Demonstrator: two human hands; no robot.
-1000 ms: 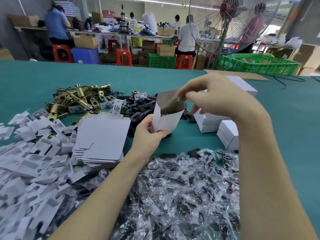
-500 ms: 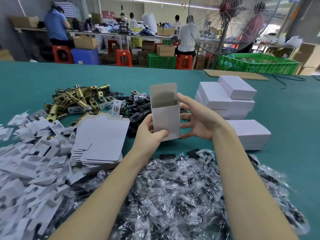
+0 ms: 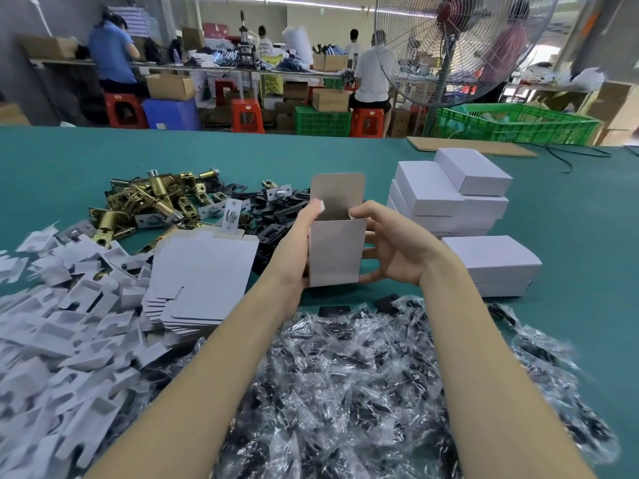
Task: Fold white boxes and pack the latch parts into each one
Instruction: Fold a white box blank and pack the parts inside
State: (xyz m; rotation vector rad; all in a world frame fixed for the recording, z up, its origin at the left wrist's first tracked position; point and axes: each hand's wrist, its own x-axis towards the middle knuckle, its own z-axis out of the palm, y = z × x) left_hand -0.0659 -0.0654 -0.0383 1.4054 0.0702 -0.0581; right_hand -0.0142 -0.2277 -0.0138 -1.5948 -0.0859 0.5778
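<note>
Head view: a person's two bare forearms reach over a teal-covered table (image 3: 570, 236).
Far left: a loose heap of small white die-cut cardboard inserts (image 3: 52, 323) runs to the near edge.
Behind it: a pile of brass-coloured metal latch bodies (image 3: 152, 198), with black metal plates (image 3: 276, 216) just to its right.
Left of centre: a stack of flat unfolded white box blanks (image 3: 200, 278).
Left hand (image 3: 294, 243): wrapped around the left side of the upright white cardboard box (image 3: 337, 254), thumb at the box's open top edge.
Box: held above the table at centre, top flap standing up and open.
Right hand (image 3: 394, 247): cups the box's right side, fingers curled behind it, thumb at the rim.
Near centre: a heap of clear plastic bags holding black parts (image 3: 345, 392).
Right: a stack of closed white boxes (image 3: 449, 198) and one more closed white box (image 3: 491, 261) nearer.
</note>
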